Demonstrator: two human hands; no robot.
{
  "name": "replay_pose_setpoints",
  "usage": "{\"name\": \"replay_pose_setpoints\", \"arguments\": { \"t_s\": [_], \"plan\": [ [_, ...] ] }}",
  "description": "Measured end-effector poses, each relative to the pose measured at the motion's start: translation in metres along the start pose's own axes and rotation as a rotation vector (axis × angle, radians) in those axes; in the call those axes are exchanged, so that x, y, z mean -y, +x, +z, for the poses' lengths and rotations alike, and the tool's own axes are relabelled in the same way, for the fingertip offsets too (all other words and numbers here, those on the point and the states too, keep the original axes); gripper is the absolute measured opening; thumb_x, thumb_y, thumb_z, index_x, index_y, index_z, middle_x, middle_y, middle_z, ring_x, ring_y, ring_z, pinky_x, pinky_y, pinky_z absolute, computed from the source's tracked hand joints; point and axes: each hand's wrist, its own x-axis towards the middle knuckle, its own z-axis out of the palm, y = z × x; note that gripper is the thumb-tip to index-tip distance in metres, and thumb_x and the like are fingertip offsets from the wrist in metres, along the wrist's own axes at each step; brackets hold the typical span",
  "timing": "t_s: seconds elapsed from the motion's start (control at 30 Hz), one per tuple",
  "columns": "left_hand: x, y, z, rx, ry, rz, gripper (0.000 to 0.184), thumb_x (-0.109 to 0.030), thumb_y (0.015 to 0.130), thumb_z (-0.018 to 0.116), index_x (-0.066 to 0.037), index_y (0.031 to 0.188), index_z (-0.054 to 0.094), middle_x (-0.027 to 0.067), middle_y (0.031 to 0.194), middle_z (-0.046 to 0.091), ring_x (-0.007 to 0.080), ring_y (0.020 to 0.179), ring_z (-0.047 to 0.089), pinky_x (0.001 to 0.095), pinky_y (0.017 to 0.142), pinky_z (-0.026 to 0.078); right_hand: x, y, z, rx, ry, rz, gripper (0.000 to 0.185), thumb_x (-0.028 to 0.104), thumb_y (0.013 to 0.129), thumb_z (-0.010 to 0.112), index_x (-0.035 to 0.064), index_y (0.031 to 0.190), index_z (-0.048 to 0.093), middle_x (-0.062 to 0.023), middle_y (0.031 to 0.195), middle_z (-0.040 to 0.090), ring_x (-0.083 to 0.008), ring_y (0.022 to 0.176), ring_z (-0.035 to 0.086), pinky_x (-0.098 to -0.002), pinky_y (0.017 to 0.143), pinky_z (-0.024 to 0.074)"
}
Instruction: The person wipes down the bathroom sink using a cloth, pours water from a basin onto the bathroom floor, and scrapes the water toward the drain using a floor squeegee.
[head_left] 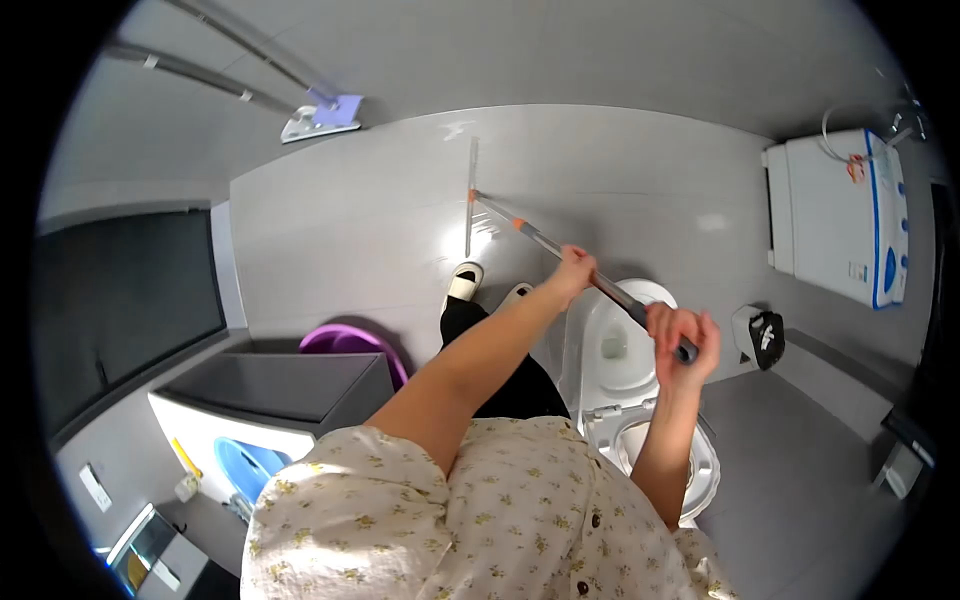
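Grey tile floor lies below us, and on it rests the long, thin blade of a floor squeegee, running from near our cream slipper towards the floor's far edge. Its metal pole slants back to us, with orange joints at the blade end. Our left hand has its fingers wrapped around the pole midway; our right hand has its fingers curled around the dark grip, whose tip shows below them. Beneath the grip we see the open white toilet. Near the floor's right edge stand a washing machine and a small bin with a black bag. At the far left corner two flat mops lean together, and a purple basin sits by the near edge.
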Motion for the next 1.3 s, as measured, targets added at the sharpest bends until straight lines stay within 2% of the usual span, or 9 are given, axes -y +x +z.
{"name": "replay_pose_setpoints", "arguments": {
  "t_s": [0.27, 0.47, 0.67, 0.87, 0.93, 0.97, 1.1, 1.17, 1.3],
  "plan": [
    [0.039, -0.007, 0.12, 0.348, 0.131, -0.042, 0.041, -0.025, 0.079, 0.055, -0.009, 0.11, 0.035, 0.006, 0.081, 0.05, 0.0123, 0.063, 0.047, 0.0264, 0.05, 0.038, 0.056, -0.06, -0.024, -0.215, -0.157, -0.231, 0.057, 0.04, 0.093, 0.018, 0.0087, 0.049, 0.037, -0.0042, 0.043, 0.037, -0.0191, 0.053, 0.035, -0.0344, 0.081, 0.0311],
    [0.002, -0.015, 0.107, 0.359, 0.127, 0.069, 0.041, -0.025, 0.081, 0.055, -0.005, 0.111, 0.035, 0.0076, 0.083, 0.051, 0.0157, 0.076, 0.051, 0.0315, 0.065, 0.043, 0.066, -0.054, 0.008, -0.176, -0.15, -0.297, 0.057, 0.042, 0.093, 0.02, 0.0104, 0.05, 0.038, -0.0036, 0.044, 0.038, -0.0186, 0.053, 0.036, -0.0358, 0.082, 0.0301],
    [-0.091, -0.019, 0.001, 0.089, 0.313, 0.052, 0.05, -0.027, 0.074, 0.062, 0.001, 0.11, 0.039, 0.019, 0.095, 0.056, 0.0279, 0.093, 0.056, 0.0382, 0.08, 0.044, 0.047, 0.008, 0.076, -0.15, 0.106, -0.234, 0.058, 0.045, 0.092, 0.021, 0.0099, 0.05, 0.038, -0.0039, 0.045, 0.036, -0.0194, 0.056, 0.034, -0.0367, 0.084, 0.0314],
    [-0.14, -0.005, -0.162, -0.201, 0.298, -0.034, 0.044, -0.021, 0.073, 0.06, 0.0, 0.105, 0.04, 0.0126, 0.092, 0.051, 0.0221, 0.086, 0.052, 0.0345, 0.076, 0.044, -0.044, 0.085, 0.152, 0.017, 0.247, -0.046, 0.055, 0.043, 0.093, 0.023, 0.0087, 0.052, 0.037, -0.005, 0.051, 0.037, -0.0218, 0.06, 0.037, -0.0376, 0.081, 0.0325],
    [-0.139, 0.006, -0.219, -0.269, 0.221, -0.053, 0.042, -0.021, 0.073, 0.059, -0.002, 0.106, 0.04, 0.0102, 0.087, 0.051, 0.0189, 0.075, 0.051, 0.0333, 0.066, 0.044, -0.079, 0.106, 0.183, 0.084, 0.247, 0.016, 0.055, 0.043, 0.093, 0.025, 0.0079, 0.053, 0.038, -0.0047, 0.052, 0.04, -0.0203, 0.06, 0.038, -0.0369, 0.079, 0.0338],
    [-0.135, 0.012, -0.248, -0.325, 0.259, -0.056, 0.036, -0.024, 0.079, 0.054, -0.009, 0.108, 0.04, 0.0052, 0.078, 0.049, 0.0136, 0.06, 0.047, 0.0275, 0.042, 0.034, -0.098, 0.117, 0.196, 0.148, 0.247, 0.016, 0.054, 0.042, 0.093, 0.027, 0.0073, 0.053, 0.039, -0.0048, 0.053, 0.042, -0.0191, 0.058, 0.039, -0.0358, 0.077, 0.0348],
    [-0.148, 0.03, -0.343, -0.386, 0.107, -0.062, 0.028, -0.018, 0.078, 0.052, -0.009, 0.102, 0.04, 0.0032, 0.071, 0.046, 0.0131, 0.054, 0.042, 0.0294, 0.043, 0.034, -0.169, 0.162, 0.245, 0.283, 0.284, 0.147, 0.046, 0.027, 0.092, 0.035, 0.0035, 0.053, 0.041, -0.0068, 0.054, 0.048, -0.0166, 0.057, 0.045, -0.0295, 0.064, 0.0389],
    [-0.146, 0.042, -0.382, -0.371, 0.067, -0.075, 0.029, -0.016, 0.077, 0.052, -0.009, 0.102, 0.04, 0.0032, 0.07, 0.046, 0.013, 0.052, 0.041, 0.0301, 0.044, 0.035, -0.187, 0.182, 0.264, 0.398, 0.139, 0.257, 0.042, 0.026, 0.091, 0.032, 0.0065, 0.054, 0.039, -0.0058, 0.056, 0.048, -0.0192, 0.062, 0.046, -0.0359, 0.092, 0.0334],
    [-0.15, 0.058, -0.402, -0.259, -0.062, -0.009, 0.024, -0.012, 0.076, 0.049, -0.009, 0.097, 0.038, 0.0018, 0.065, 0.041, 0.0136, 0.051, 0.039, 0.0292, 0.044, 0.032, -0.199, 0.198, 0.273, 0.499, 0.075, 0.275, 0.044, 0.023, 0.09, 0.031, 0.0039, 0.053, 0.04, -0.0065, 0.055, 0.047, -0.0193, 0.062, 0.047, -0.0347, 0.09, 0.0355]
  ]
}}
